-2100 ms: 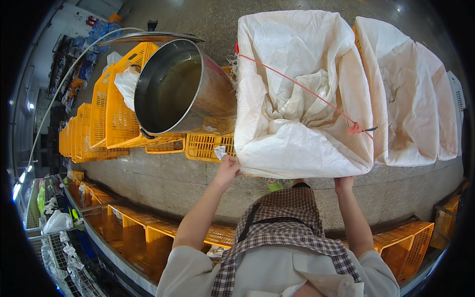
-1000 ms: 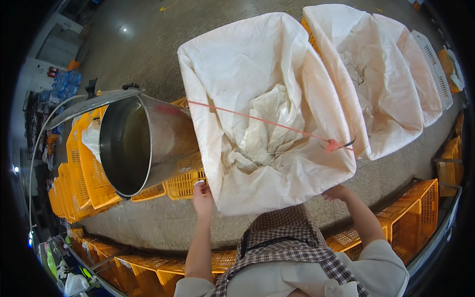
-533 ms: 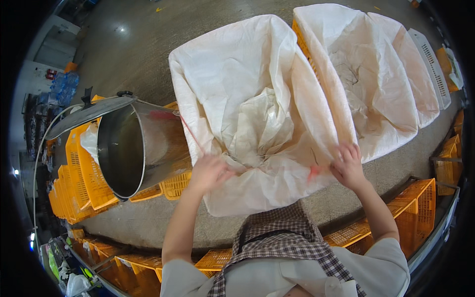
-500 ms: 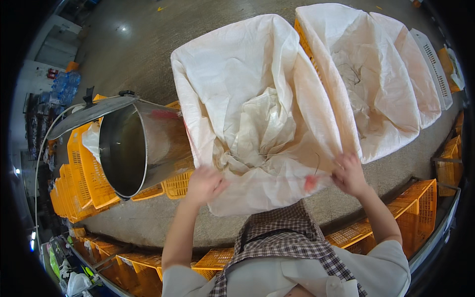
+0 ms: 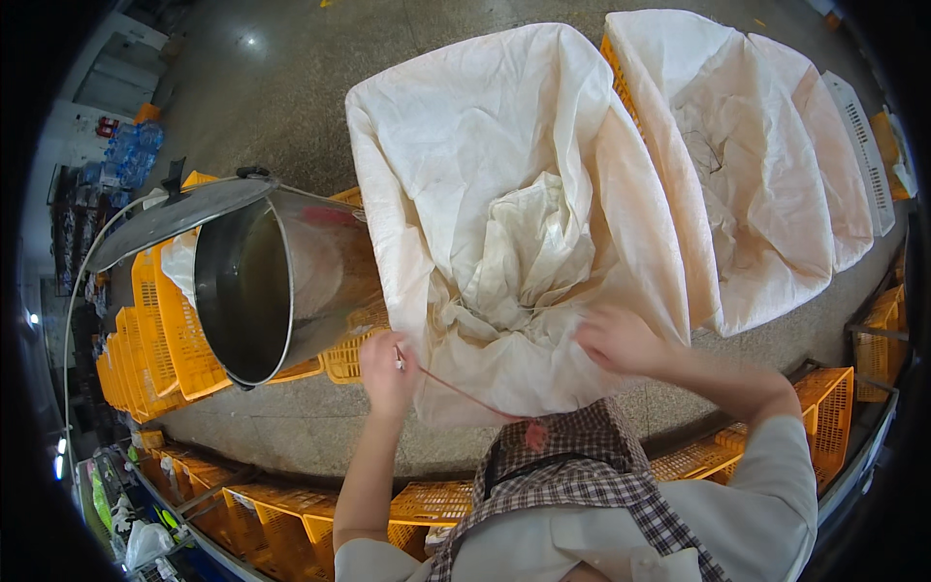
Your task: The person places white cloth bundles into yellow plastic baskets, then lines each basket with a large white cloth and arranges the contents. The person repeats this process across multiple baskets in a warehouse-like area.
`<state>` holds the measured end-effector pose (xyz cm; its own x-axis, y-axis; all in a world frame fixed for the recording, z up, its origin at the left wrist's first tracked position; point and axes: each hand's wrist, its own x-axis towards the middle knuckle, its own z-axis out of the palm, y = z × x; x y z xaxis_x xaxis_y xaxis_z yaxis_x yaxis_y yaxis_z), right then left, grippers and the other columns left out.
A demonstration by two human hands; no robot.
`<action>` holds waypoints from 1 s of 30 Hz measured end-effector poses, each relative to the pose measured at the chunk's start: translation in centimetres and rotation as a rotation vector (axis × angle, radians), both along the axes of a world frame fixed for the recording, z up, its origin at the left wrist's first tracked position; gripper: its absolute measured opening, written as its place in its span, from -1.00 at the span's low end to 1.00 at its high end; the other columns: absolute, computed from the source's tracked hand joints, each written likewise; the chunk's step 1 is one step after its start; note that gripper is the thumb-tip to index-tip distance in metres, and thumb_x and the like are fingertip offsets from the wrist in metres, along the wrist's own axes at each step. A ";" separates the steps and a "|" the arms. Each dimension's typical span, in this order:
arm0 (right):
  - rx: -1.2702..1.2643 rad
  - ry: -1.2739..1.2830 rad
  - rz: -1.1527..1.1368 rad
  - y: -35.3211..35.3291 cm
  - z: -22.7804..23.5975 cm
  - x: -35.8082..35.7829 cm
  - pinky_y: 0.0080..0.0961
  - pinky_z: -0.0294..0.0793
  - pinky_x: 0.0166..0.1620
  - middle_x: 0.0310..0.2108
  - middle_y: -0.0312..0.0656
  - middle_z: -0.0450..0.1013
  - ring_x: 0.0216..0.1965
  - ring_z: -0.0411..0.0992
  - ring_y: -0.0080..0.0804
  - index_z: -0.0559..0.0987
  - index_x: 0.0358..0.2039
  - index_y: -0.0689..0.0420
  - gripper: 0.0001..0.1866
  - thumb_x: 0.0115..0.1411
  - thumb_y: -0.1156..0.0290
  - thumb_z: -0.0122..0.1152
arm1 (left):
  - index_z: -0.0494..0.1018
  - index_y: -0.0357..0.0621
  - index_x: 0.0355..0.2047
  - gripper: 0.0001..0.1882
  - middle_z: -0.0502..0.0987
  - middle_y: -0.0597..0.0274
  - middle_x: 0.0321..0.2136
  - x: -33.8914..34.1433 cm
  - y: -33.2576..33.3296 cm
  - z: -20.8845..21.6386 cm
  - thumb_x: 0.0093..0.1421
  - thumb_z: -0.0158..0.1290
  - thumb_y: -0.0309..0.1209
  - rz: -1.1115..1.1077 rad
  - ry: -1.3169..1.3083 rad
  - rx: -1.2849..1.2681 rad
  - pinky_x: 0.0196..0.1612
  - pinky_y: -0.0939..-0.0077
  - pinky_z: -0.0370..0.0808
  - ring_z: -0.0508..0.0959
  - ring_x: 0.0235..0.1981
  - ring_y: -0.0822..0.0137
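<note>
A large white woven bag is spread wide in front of me, its gathered inner folds bunched in the middle. At its front left corner, my left hand is closed on a thin red cord. The cord slants down to the right across the bag's front edge, ending in a red tuft over my checked apron. My right hand is over the bag's front right part, fingers curled and slightly blurred. Whatever those fingers hold is hidden.
A tall metal pot with its lid tilted up stands at the left, beside yellow crates. A second white-lined crate adjoins the bag on the right. More yellow crates line the near side.
My right hand has moved left and inward from the bag's front right corner. The red tuft has swung left and down, hanging from the cord in my left hand.
</note>
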<state>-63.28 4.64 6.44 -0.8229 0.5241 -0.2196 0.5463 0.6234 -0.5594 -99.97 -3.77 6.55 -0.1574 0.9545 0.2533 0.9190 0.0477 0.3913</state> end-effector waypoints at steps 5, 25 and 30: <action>0.418 -0.133 0.239 7.6 -13.1 -6.0 0.19 0.23 -0.01 0.22 -0.30 0.11 0.19 0.09 -0.16 0.36 0.08 -0.32 -0.45 0.02 0.24 0.21 | 0.40 -0.10 -0.31 -0.73 0.44 0.12 -0.31 9.7 5.7 -2.1 -0.08 0.14 -0.42 -0.612 -0.147 -0.496 -0.14 0.16 0.38 0.44 -0.20 0.08; 0.118 -0.667 -0.510 30.4 -34.4 -8.9 -0.09 0.12 0.18 0.11 -0.09 0.29 0.16 0.18 -0.12 0.36 0.09 0.03 -0.42 -0.01 0.32 0.19 | 0.25 -0.04 0.13 -0.29 0.20 -0.08 0.19 8.0 12.7 -25.2 0.01 0.14 -0.03 -0.010 -0.105 -1.330 0.21 0.08 0.16 0.17 0.22 -0.05; 0.208 -0.051 -1.087 17.8 -27.2 -11.4 -0.05 0.12 0.16 0.12 -0.10 0.24 0.18 0.15 -0.12 0.40 0.03 0.05 -0.51 0.03 0.34 0.13 | 0.28 -0.24 0.05 -0.36 0.27 -0.16 0.10 10.7 15.0 -14.3 -0.02 0.21 -0.26 -0.029 -0.221 -0.639 0.20 0.17 0.20 0.21 0.18 -0.10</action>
